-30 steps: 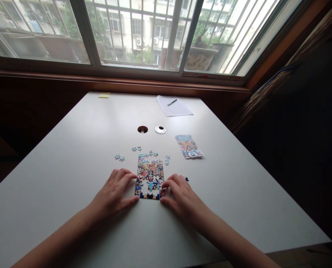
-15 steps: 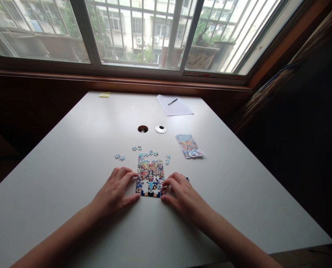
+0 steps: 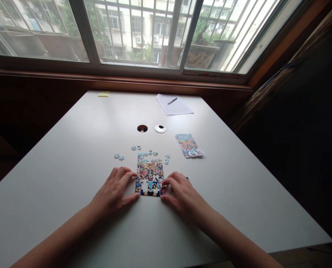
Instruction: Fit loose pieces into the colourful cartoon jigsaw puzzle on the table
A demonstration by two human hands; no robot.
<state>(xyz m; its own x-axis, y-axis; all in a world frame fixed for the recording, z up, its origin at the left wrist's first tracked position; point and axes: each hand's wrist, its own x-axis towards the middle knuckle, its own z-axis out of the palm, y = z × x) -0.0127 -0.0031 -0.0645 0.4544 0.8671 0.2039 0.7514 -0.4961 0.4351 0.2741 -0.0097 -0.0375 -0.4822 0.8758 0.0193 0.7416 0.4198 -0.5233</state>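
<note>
A small, colourful, partly assembled jigsaw puzzle (image 3: 150, 175) lies on the white table (image 3: 71, 167). My left hand (image 3: 114, 191) rests on the table against the puzzle's left edge, fingers curved and apart, thumb at the bottom left corner. My right hand (image 3: 179, 191) presses against the right edge, fingertips on the lower right corner. Both hands flank the puzzle without lifting anything. Several loose puzzle pieces (image 3: 119, 156) lie just beyond its far edge, with more loose pieces (image 3: 167, 159) to the right.
A printed picture card (image 3: 188, 145) lies right of the puzzle. Farther back are a cable hole (image 3: 142, 128), its round cap (image 3: 160, 128), a sheet of paper (image 3: 174, 105) with a pen (image 3: 172, 101), and a yellow note (image 3: 103, 94). A barred window runs behind.
The puzzle has slid slightly away from me between my hands, its near edge now a little farther up the table. Both hands kept their places beside it.
</note>
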